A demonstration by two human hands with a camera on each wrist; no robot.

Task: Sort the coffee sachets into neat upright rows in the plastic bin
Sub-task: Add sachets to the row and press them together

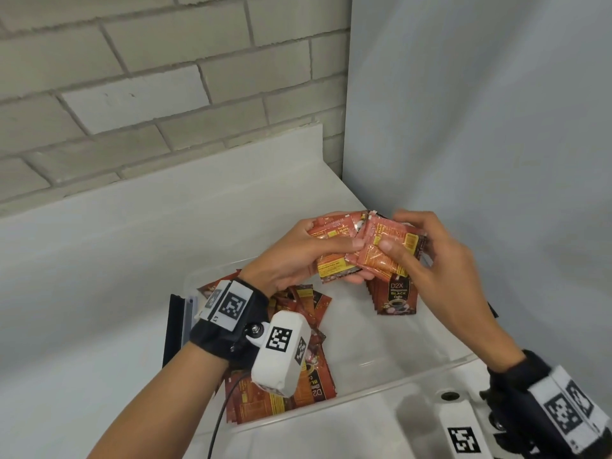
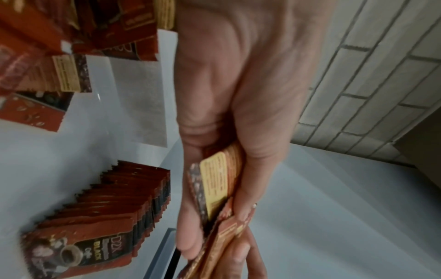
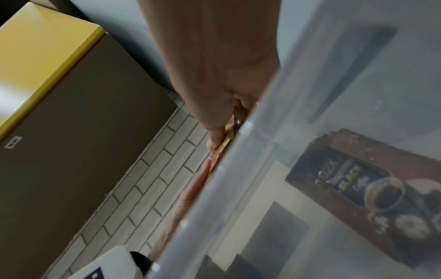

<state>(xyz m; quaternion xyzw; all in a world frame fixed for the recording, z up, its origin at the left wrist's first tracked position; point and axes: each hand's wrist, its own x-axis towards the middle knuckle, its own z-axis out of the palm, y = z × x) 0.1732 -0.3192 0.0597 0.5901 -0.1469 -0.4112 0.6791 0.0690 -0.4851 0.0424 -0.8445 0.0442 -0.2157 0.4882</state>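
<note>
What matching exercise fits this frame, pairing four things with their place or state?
Things:
1. Small stack of orange-red coffee sachets
2. Upright row of dark red coffee sachets
3. Loose pile of dark red coffee sachets
4. Clear plastic bin

Places or states:
A. Jumbled flat at the bin's left end
B. Gripped in the left hand
C. Resting on the white counter
D. Standing at the bin's far right, below the right hand

Pairs: 1-B, 2-D, 3-A, 4-C

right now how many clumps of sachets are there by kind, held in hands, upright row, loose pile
held bunches: 2, one in the left hand, one in the right hand
upright row: 1
loose pile: 1
total: 4
</note>
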